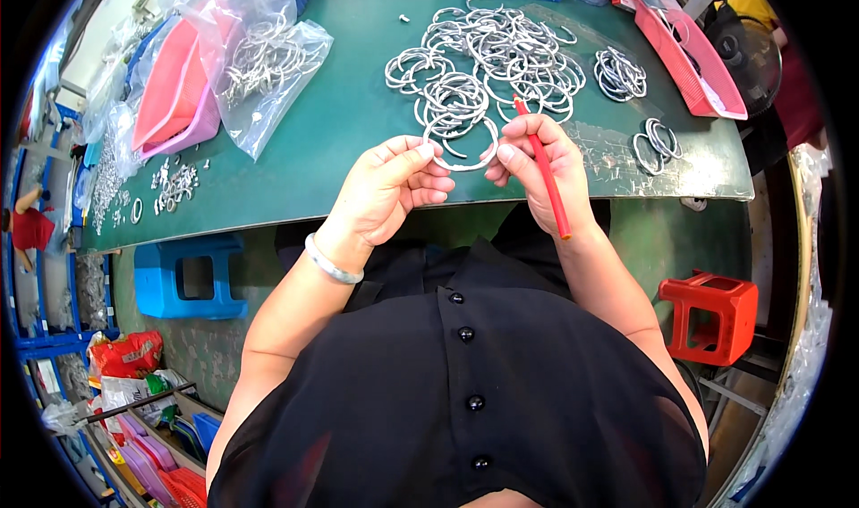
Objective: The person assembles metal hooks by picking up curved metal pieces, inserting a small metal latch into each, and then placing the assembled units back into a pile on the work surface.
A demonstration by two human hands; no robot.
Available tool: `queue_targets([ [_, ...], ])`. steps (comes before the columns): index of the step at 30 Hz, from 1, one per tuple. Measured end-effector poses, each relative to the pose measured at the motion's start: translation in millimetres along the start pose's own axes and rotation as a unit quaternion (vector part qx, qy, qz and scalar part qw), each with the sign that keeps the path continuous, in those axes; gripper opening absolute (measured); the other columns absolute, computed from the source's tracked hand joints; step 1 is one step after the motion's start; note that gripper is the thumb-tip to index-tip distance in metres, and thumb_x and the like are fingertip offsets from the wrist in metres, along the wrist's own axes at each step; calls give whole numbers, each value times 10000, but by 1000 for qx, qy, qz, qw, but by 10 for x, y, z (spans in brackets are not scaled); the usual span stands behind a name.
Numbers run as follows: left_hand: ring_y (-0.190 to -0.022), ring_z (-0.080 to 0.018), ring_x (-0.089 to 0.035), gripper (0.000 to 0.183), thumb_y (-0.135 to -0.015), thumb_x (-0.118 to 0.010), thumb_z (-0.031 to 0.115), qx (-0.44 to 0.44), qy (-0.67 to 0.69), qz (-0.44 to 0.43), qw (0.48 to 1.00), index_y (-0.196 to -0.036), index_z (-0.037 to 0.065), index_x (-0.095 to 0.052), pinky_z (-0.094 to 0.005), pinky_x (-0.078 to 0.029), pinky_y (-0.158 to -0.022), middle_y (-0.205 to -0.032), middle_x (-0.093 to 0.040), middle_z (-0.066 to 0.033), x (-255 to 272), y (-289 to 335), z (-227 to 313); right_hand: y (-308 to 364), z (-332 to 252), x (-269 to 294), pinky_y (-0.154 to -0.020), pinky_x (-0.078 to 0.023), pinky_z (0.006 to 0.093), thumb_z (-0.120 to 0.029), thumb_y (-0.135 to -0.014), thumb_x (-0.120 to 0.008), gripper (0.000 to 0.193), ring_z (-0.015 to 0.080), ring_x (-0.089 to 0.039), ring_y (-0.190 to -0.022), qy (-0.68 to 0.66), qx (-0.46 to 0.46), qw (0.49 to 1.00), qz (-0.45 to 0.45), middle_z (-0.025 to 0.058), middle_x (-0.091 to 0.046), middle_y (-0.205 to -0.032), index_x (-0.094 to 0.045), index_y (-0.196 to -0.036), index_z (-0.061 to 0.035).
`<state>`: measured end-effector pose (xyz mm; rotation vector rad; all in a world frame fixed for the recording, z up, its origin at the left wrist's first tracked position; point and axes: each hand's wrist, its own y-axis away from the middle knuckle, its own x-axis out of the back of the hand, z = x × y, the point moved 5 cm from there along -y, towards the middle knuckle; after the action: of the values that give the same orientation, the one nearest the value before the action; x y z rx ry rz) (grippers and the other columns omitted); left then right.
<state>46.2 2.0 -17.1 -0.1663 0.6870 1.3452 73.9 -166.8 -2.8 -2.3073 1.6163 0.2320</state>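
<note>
Between my two hands, at the near edge of the table, is a silver open bangle. My left hand pinches its left side between thumb and fingertips. On the other side, my right hand is closed with its thumb and fingertips at the bangle's right end. A red pencil lies slanted across that same hand, held against the fingers, its tip pointing away from me. Just beyond my hands a large heap of silver bangles spreads over the table.
Smaller groups of bangles lie right of the heap on the green table. A pink basket stands far right. Pink bins and a clear plastic bag sit left. Below are a blue stool and red stool.
</note>
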Motion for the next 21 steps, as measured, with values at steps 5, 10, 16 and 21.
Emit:
queue_targets([
  [5,-679,-132,-594,152,-863,-512,168,1,1,3,1000,-907,27,-549,-236,-494,-604,-784,-587,-54,2,-2,-11,4,5,-3,-570,-456,223,-13,-817,-542,157,132,-581,-644,-10,-4,1000,2,75,-583,-753,-477,-960,-13],
  [10,-679,-133,-595,150,-862,-510,162,-1,-13,8,1000,-915,27,-550,-236,-494,-604,-780,-587,-55,-16,7,7,2,10,10,-564,-456,223,-10,-813,-549,160,131,-581,-641,-5,-7,1000,6,74,-583,-753,-478,-957,-16],
  [16,-687,-140,-599,155,-863,-507,158,-15,-18,6,1000,-927,23,-550,-244,-495,-609,-783,-591,-60,-17,16,18,2,18,8,-565,-457,220,-5,-811,-550,160,127,-581,-644,-6,-8,1000,3,69,-583,-752,-479,-953,-19],
  [21,-669,-135,-597,169,-870,-497,167,-41,-36,8,999,-926,18,-553,-240,-491,-602,-758,-595,-57,-3,5,23,14,16,2,-568,-459,219,-8,-813,-549,157,127,-583,-651,3,-1,1000,2,65,-582,-765,-479,-953,-16],
])
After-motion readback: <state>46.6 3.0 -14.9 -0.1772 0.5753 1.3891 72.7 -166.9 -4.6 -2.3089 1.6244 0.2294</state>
